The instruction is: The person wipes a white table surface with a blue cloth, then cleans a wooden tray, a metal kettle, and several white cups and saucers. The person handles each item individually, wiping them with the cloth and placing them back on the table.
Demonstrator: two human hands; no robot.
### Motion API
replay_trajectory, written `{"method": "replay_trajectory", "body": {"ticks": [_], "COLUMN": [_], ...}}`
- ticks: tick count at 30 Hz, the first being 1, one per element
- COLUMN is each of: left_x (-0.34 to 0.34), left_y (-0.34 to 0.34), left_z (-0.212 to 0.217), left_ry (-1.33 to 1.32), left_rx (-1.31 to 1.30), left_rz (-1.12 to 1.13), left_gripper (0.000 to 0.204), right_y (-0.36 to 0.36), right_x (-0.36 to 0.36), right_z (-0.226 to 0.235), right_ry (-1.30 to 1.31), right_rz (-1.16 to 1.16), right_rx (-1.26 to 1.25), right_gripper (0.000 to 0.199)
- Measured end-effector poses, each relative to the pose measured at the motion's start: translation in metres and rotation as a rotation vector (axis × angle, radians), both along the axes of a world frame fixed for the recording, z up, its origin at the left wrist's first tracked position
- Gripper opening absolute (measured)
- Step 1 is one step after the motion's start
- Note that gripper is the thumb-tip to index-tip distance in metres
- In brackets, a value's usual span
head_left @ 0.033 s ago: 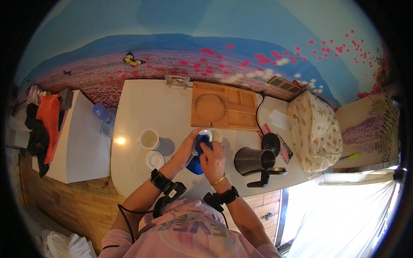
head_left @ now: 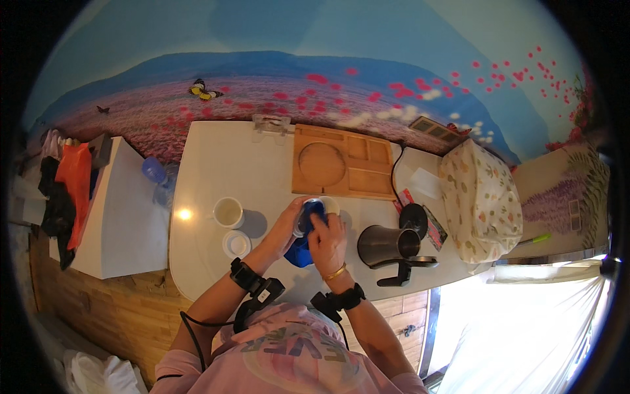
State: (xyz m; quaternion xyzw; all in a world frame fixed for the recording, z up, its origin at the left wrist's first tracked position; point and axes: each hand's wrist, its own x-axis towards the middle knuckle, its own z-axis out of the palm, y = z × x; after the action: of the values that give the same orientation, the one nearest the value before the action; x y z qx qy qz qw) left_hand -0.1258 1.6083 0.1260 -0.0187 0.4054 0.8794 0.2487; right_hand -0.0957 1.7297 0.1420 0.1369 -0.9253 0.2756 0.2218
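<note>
My left hand [head_left: 289, 224] is closed round a white cup [head_left: 298, 228], of which only part of the side shows. A blue cloth [head_left: 300, 253] lies over the cup and hangs down between my hands. My right hand [head_left: 328, 243] has its fingers bent and pressed onto the cloth at the cup; its fingertips are partly hidden. Just behind my right fingers, another white cup [head_left: 330, 204] stands on the white table [head_left: 262, 171]. To the left of my hands are a white mug [head_left: 228, 213] and, nearer me, a small round white container or lid [head_left: 236, 244].
A wooden tray [head_left: 367, 172] with compartments lies beyond my hands. To the right stands a dark metal kettle [head_left: 380, 246], its black lid [head_left: 413, 218] beside it. A patterned cloth cover [head_left: 482, 203] is at the far right, a clear plastic stand [head_left: 272, 125] at the back edge.
My right hand has shifted slightly to the right and the blue cloth has moved with it, now covering more of the cup's white rim. My left hand has stayed put.
</note>
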Motion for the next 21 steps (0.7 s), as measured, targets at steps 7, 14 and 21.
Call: {"method": "replay_trajectory", "body": {"ticks": [7, 14, 21], "left_x": [0.001, 0.004, 0.005], "left_y": [0.002, 0.002, 0.006], "left_z": [-0.004, -0.004, -0.009], "left_ry": [0.006, 0.032, -0.001], "left_rx": [0.054, 0.001, 0.057], "left_rz": [0.036, 0.097, 0.099], "left_gripper": [0.041, 0.040, 0.041], "right_y": [-0.001, -0.008, -0.002], "right_x": [-0.001, 0.004, -0.008], "right_z": [-0.001, 0.002, 0.000], "right_ry": [0.047, -0.021, -0.022], "right_rz": [0.079, 0.027, -0.097], "right_rx": [-0.011, -0.070, -0.101], "right_gripper": [0.030, 0.028, 0.031]}}
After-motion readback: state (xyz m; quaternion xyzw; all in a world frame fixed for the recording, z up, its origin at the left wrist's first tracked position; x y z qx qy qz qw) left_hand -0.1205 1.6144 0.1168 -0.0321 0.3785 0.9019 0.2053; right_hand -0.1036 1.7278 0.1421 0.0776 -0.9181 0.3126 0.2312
